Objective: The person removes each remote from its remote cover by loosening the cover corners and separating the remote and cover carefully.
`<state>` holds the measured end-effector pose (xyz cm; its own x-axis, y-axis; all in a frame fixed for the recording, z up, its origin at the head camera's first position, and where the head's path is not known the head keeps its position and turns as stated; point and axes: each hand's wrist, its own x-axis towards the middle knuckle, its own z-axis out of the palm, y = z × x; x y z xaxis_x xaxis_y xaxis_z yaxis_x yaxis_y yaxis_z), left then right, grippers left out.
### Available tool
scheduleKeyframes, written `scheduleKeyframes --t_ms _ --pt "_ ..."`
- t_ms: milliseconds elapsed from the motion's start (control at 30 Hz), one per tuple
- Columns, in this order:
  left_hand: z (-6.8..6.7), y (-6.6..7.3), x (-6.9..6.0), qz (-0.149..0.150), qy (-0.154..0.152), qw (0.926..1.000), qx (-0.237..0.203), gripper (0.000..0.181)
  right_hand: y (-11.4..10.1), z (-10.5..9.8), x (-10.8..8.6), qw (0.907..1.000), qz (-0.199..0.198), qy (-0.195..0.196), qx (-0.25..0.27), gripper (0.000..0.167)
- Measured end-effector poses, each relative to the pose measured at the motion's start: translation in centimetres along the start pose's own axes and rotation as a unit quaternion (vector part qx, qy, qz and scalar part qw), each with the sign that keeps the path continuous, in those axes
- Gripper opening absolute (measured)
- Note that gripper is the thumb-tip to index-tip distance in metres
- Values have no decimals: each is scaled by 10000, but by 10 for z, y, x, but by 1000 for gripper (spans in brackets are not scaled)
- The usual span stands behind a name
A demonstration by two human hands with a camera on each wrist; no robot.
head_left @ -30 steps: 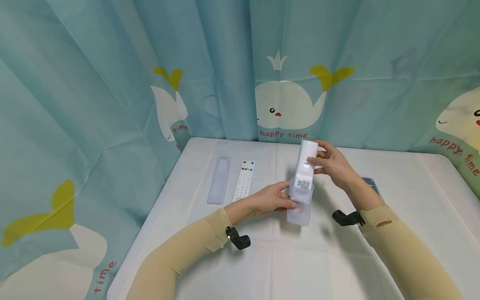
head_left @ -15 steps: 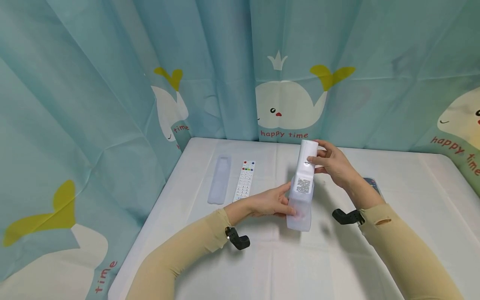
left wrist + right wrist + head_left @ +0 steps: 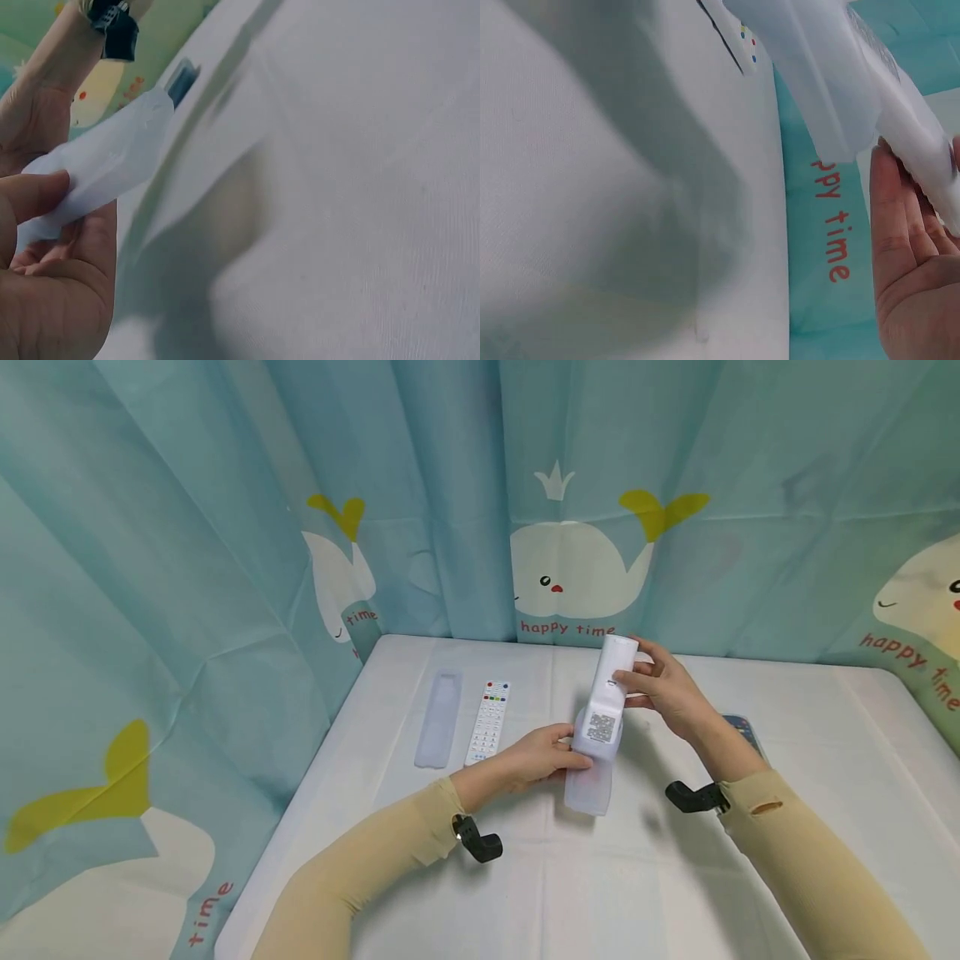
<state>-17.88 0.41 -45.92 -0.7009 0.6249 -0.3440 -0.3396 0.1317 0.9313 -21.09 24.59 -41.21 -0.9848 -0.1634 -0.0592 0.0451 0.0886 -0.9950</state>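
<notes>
My right hand [image 3: 663,689] grips the upper part of a white remote control [image 3: 617,662], whose back with a QR code label faces up. Its lower end sits inside a translucent remote cover [image 3: 588,789], and its upper part sticks out. My left hand [image 3: 543,756] pinches this cover between thumb and fingers, a little above the table. In the left wrist view the thumb presses on the cloudy cover [image 3: 112,161]. From the right wrist, the cover [image 3: 821,82] hangs beside the bare part of the remote, and the fingers of my right hand [image 3: 915,262] lie behind it.
A second translucent cover [image 3: 438,720] lies flat on the white table [image 3: 495,893], left of a white remote with coloured buttons [image 3: 488,720]. A dark remote [image 3: 741,727] is partly hidden behind the right forearm. A blue whale-print curtain [image 3: 435,527] stands behind the table.
The remote slid deeper into the cover at first. Since then both have tilted, the cover's lower end swinging left and slightly up. The things on the table stay put.
</notes>
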Motion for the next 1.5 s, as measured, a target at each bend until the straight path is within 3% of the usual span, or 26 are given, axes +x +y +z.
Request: scheduleKeyframes --t_ms 700,1167,1367,1500 --pt "-12 3 -5 270 -1135 9932 2 70 -3 0 1 9997 100 206 49 88" --pt "-11 4 -10 12 -1880 9819 219 80 -4 0 0 9999 154 6 -11 85" --pt "-10 5 -11 -102 -1792 9836 151 74 -3 -2 0 9999 128 6 30 85" --pt "-10 5 -11 -136 -1387 9897 328 57 -1 -3 0 9999 81 -25 78 87"
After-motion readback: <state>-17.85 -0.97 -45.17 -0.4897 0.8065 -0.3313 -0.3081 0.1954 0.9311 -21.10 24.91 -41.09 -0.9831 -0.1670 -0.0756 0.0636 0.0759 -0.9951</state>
